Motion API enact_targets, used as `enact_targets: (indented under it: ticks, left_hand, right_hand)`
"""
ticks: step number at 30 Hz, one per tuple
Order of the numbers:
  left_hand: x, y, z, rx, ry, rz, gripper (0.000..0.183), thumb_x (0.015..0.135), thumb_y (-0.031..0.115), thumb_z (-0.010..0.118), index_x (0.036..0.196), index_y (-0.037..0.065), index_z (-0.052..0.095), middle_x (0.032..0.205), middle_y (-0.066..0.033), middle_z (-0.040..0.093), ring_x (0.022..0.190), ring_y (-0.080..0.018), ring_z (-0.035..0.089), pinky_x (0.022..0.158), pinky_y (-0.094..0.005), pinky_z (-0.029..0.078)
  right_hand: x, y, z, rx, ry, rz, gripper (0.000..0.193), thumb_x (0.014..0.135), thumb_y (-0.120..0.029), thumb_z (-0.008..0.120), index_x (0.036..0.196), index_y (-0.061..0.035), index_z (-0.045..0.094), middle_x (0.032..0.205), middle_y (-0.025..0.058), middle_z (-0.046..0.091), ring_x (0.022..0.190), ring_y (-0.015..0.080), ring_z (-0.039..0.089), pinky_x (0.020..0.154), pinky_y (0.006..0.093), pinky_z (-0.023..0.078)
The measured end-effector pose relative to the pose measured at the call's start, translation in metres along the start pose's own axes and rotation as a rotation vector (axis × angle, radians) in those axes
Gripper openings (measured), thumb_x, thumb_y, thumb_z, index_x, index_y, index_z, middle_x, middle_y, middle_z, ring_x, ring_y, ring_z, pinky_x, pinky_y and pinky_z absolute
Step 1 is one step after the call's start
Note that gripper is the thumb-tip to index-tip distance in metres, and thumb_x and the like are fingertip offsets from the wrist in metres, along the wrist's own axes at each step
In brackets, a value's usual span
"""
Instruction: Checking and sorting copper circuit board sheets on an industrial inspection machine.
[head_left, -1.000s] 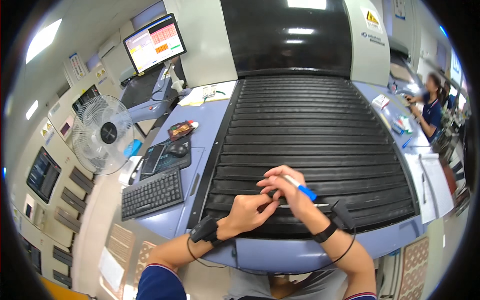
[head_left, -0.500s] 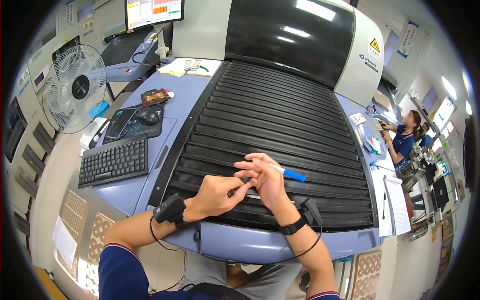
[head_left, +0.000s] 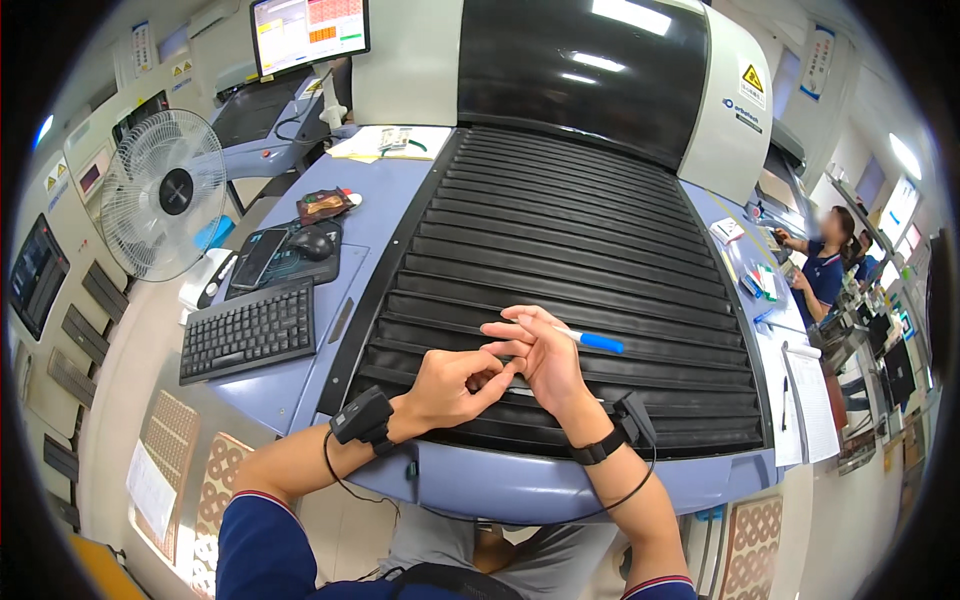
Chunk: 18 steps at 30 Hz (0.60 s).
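Note:
A white marker with a blue cap [head_left: 601,342] is tucked in my right hand [head_left: 552,366], its capped end sticking out to the right past the index finger. My right palm faces left, fingers partly curled. Against its fingertips, my left hand [head_left: 452,388] is closed in a pinch. Whatever sits between the left thumb and fingers is too small or hidden to tell. Both hands hover over the front part of a black ribbed bed [head_left: 560,260] on a large machine. Each wrist wears a black strap with a small cabled device.
To the left are a keyboard [head_left: 250,330], a mouse [head_left: 311,242], a phone [head_left: 260,258] and a fan [head_left: 165,195]. A monitor [head_left: 310,35] stands behind them. On the right lie a notepad [head_left: 808,390] and a pen [head_left: 784,405]. Farther right, a co-worker [head_left: 825,270] handles something.
The whole view has shifted slightly, so everything sits a bit farther right and lower. My hands keep nearly the same pose, left fingertips still meeting the right hand, marker still held.

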<state>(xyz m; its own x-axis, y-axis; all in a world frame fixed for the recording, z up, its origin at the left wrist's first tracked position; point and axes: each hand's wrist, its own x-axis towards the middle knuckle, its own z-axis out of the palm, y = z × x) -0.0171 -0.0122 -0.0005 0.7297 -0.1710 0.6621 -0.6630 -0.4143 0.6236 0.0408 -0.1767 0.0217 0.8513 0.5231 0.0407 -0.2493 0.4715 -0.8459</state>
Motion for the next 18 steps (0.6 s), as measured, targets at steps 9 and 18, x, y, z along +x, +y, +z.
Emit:
enact_targets:
  ticks: [9, 18]
  left_hand:
    - [-0.002, -0.009, -0.004, -0.033, -0.062, 0.047, 0.009, 0.086, 0.011, 0.069, 0.083, 0.003, 0.069, 0.062, -0.0098, 0.063, 0.05, -0.019, 0.061, 0.047, -0.0296, 0.047]
    - [-0.001, 0.006, -0.001, 0.059, -0.238, 0.101, 0.009, 0.081, 0.008, 0.07, 0.088, 0.003, 0.068, 0.065, -0.0072, 0.066, 0.048, -0.0192, 0.061, 0.046, -0.0309, 0.048]
  right_hand:
    - [-0.002, 0.001, 0.005, 0.028, 0.022, 0.008, 0.028, 0.097, -0.024, 0.052, 0.114, -0.0016, 0.057, 0.104, 0.0233, 0.07, 0.088, 0.0292, 0.073, 0.059, 0.0307, 0.061]
    - [-0.007, -0.009, 0.007, -0.145, 0.047, -0.061, 0.033, 0.092, -0.024, 0.058, 0.112, 0.0013, 0.057, 0.1, 0.0218, 0.07, 0.082, 0.0253, 0.073, 0.041, 0.0258, 0.053]
